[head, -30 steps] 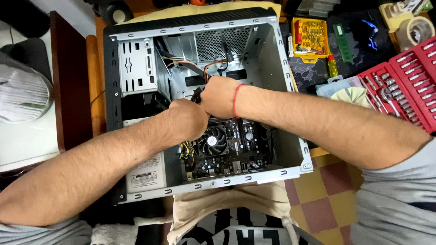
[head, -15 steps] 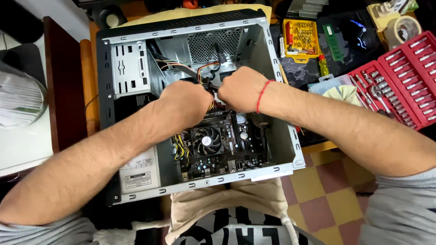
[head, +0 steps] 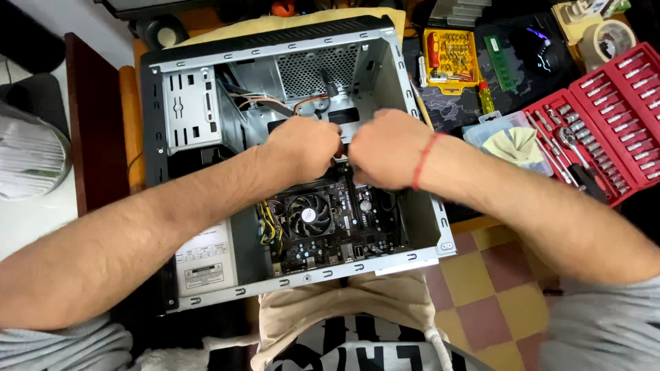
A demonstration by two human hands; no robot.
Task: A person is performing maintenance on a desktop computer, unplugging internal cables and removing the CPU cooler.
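a: what's sitting in the middle here?
b: an open computer case [head: 385, 75], lying on its side on the worktop, its long axis running away from the person and its open face pointing up at the camera.
a: and the hands?
b: the left hand [head: 306, 145] and right hand [head: 388, 148] are both curling inside the case, almost touching, just above the motherboard [head: 330, 227]. fingers are folding in, but i cannot tell what they are gripping; it is hidden.
a: what's lying below them?
b: a round cpu fan [head: 308, 215], with the power supply [head: 203, 257] to its left.
a: farther out?
b: a red socket set [head: 605, 110] is lying open on the right, and a yellow bit box [head: 450, 58] is sitting behind it.
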